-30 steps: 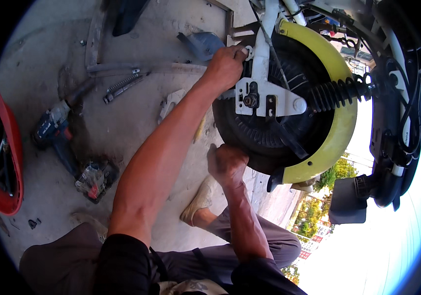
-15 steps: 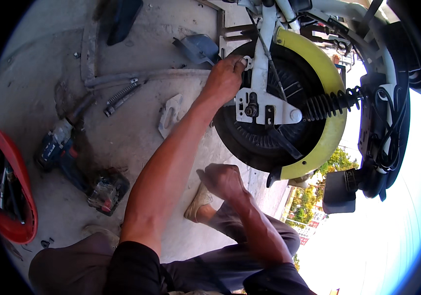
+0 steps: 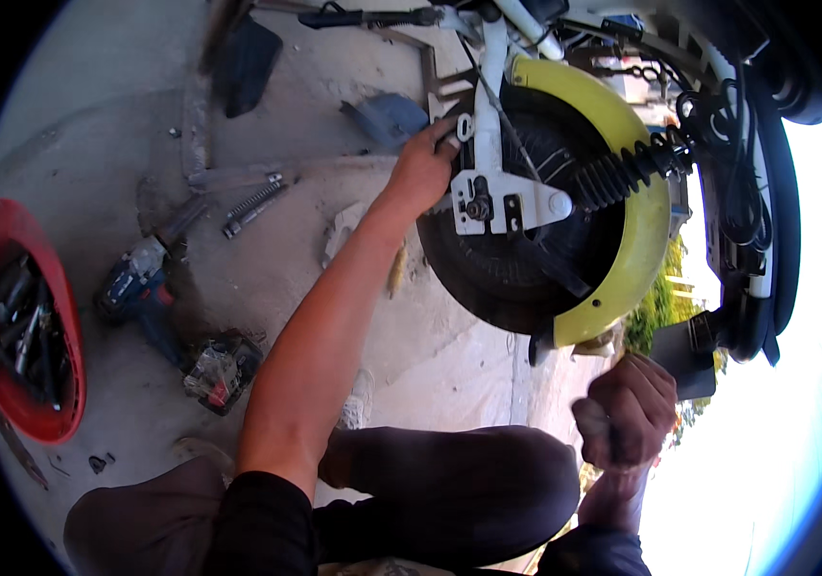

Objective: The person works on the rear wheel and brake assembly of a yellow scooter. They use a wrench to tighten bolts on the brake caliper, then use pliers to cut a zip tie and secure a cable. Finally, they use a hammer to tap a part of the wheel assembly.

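My left hand (image 3: 427,171) reaches forward to a small light metal tab with a slot (image 3: 465,127), beside the white frame arm (image 3: 489,115) of a two-wheeler. Thumb and fingers are closed at the tab. Below it on the same arm is a white axle plate (image 3: 516,204) with a dark axle nut. Behind the plate sits the black rear wheel (image 3: 449,264), under a yellow mudguard (image 3: 643,206). Held up at the right, my right hand (image 3: 627,411) is curled closed, in front of a dark grey flap (image 3: 684,360); what its fingers hold, if anything, is hidden.
On the floor at left lie a cordless impact wrench (image 3: 156,293) and a spring with a rod (image 3: 252,204). A red basin (image 3: 75,384) holds several tools. A black shock absorber (image 3: 631,171) juts right from the axle plate. A grey-blue scoop-shaped piece (image 3: 387,118) lies beyond my left hand.
My right hand has moved right and up from beside my foot, still closed. My left hand stays at the metal tab. The view has shifted, and my right knee has come further into view.
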A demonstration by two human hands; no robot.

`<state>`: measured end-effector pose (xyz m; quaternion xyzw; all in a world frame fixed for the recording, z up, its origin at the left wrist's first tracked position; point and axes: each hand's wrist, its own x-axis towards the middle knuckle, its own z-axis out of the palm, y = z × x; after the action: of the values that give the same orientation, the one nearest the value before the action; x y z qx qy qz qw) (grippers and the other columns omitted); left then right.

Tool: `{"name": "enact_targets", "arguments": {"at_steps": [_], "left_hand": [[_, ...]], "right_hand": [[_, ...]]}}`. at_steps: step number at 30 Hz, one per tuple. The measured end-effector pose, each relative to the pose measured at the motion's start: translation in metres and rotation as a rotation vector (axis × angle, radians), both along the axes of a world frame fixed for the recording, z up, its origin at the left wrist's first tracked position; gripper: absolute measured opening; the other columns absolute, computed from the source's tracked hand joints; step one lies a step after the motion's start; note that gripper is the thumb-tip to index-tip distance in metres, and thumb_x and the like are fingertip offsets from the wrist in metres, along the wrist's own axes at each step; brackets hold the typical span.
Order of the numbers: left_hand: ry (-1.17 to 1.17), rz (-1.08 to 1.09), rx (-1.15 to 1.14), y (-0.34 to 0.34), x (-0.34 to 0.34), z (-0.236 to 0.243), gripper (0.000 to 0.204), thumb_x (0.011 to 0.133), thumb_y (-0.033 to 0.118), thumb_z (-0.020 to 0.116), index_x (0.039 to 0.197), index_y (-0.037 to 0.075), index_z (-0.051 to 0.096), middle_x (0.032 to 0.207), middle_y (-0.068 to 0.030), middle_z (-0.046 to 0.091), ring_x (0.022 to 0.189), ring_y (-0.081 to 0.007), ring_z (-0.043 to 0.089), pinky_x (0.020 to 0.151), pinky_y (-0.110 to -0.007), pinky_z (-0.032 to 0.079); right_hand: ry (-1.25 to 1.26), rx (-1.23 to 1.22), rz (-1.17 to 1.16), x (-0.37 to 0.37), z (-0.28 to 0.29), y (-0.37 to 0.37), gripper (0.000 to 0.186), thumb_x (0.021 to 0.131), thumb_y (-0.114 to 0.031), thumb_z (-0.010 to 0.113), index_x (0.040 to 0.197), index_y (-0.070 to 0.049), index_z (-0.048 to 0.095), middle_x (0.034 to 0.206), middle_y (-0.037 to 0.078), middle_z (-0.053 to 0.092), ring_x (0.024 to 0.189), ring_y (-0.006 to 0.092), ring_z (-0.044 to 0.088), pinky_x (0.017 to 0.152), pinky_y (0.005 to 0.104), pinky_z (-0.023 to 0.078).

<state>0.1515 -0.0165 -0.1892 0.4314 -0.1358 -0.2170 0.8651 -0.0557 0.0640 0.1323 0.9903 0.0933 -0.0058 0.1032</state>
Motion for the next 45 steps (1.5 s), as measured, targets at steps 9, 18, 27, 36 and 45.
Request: {"name": "enact_targets", "arguments": {"at_steps": [9, 18, 27, 36, 45], "left_hand": [[0.217, -0.232, 0.026, 0.019, 0.024, 0.002, 0.039, 0.111, 0.027, 0.053, 0.138, 0.001, 0.064, 0.114, -0.0099, 0.071, 0.093, -0.0204, 0.071, 0.085, -0.038, 0.058], [0.273, -0.150, 0.247, 0.022, 0.018, 0.023, 0.035, 0.112, 0.028, 0.045, 0.124, 0.006, 0.069, 0.102, -0.0072, 0.072, 0.086, -0.0189, 0.068, 0.076, -0.037, 0.056], [0.307, -0.034, 0.483, 0.007, 0.005, 0.052, 0.027, 0.096, 0.033, 0.068, 0.113, 0.013, 0.071, 0.094, -0.0020, 0.068, 0.079, -0.0173, 0.061, 0.062, -0.036, 0.047], [0.384, -0.042, 0.416, -0.009, 0.002, 0.046, 0.026, 0.097, 0.034, 0.068, 0.109, 0.011, 0.073, 0.093, -0.0039, 0.068, 0.078, -0.0187, 0.061, 0.065, -0.037, 0.048], [0.441, -0.024, 0.328, 0.005, -0.011, 0.063, 0.027, 0.103, 0.029, 0.060, 0.107, 0.007, 0.075, 0.090, -0.0058, 0.069, 0.079, -0.0188, 0.061, 0.068, -0.039, 0.050]], "right_hand": [[-0.761, 0.458, 0.294, -0.096, -0.016, -0.062, 0.044, 0.110, -0.030, 0.050, 0.074, -0.006, 0.049, 0.065, 0.005, 0.052, 0.051, 0.0187, 0.043, 0.050, 0.0334, 0.032], [-1.000, 0.649, -0.207, -0.193, -0.118, -0.151, 0.019, 0.104, -0.014, 0.058, 0.089, -0.002, 0.058, 0.074, 0.009, 0.057, 0.061, 0.0191, 0.050, 0.056, 0.0343, 0.040], [-0.657, 1.341, -1.001, -0.219, -0.303, -0.125, 0.080, 0.077, -0.010, 0.091, 0.147, -0.003, 0.052, 0.127, 0.014, 0.067, 0.110, 0.0250, 0.065, 0.092, 0.0392, 0.055], [-0.560, 1.489, -0.800, -0.071, -0.404, -0.153, 0.056, 0.098, -0.022, 0.074, 0.148, -0.002, 0.058, 0.155, 0.015, 0.056, 0.142, 0.0333, 0.051, 0.122, 0.0448, 0.036], [-1.105, 1.458, -0.852, -0.143, -0.317, -0.109, 0.050, 0.086, -0.005, 0.085, 0.131, 0.001, 0.066, 0.130, 0.011, 0.070, 0.120, 0.0217, 0.062, 0.108, 0.0370, 0.045]]}}
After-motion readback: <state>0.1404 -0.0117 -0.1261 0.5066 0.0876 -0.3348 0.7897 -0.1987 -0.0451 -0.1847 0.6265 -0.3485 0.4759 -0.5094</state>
